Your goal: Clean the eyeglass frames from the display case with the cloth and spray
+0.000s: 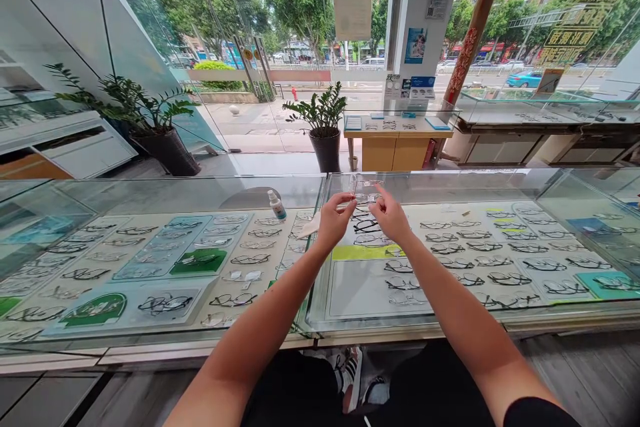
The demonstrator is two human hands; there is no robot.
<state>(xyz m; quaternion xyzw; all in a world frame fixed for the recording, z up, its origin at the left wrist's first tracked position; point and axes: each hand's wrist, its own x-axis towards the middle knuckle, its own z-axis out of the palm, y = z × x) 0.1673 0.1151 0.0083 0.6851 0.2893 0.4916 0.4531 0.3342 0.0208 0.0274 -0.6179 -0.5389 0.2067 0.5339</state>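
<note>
Both my arms reach out over a glass display counter point(165, 195). Between my hands I hold a pair of clear-framed glasses point(365, 189) above the glass top. My left hand point(334, 219) pinches the left side of the frame with thumb and forefinger. My right hand point(391, 216) grips the right side, its forefinger pointing up along the frame. Under the glass lie several rows of eyeglasses point(240, 258) on pale trays. A small spray bottle point(277, 205) with a blue label stands on the counter just left of my left hand, beside a white cloth point(310, 227).
Potted plants stand behind the counter at the left point(150, 113) and centre point(325, 123). A wooden display table point(395, 137) and another glass case point(540, 110) line the shop window. My black-trousered legs and striped shoes point(353, 373) show below the counter edge.
</note>
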